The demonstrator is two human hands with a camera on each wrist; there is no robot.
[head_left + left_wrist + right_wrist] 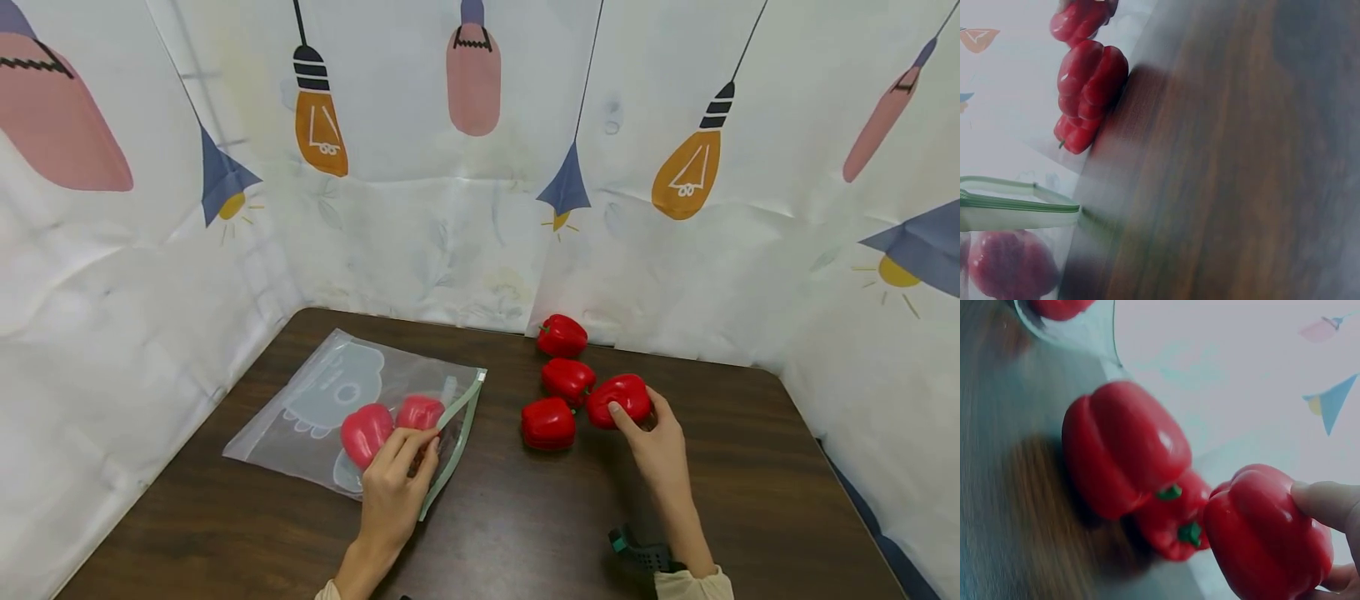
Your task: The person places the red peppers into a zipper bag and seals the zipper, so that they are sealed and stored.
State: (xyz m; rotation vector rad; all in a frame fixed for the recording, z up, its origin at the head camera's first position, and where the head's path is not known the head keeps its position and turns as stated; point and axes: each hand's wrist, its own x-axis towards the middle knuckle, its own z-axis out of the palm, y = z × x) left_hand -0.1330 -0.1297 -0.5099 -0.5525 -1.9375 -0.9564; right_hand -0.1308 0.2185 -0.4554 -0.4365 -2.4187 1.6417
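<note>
A clear zip bag (pixel 300 417) with a pale green zip edge lies on the left of the table, with two red bell peppers (pixel 366 433) inside. My left hand (pixel 396 487) pinches the upper zip edge near the mouth, which stands parted in the left wrist view (pixel 1019 203). My right hand (pixel 656 442) grips a red bell pepper (pixel 621 400) between thumb and fingers; the right wrist view shows that pepper (pixel 1269 534) close up. Just left of it sit three more red peppers, the nearest (pixel 548 423), the middle one (pixel 567 380) and the farthest (pixel 562 336).
The dark wooden table (pixel 510 533) meets a white patterned cloth (pixel 420 250) along its back and sides. A dark watch-like band (pixel 645 552) is on the right wrist.
</note>
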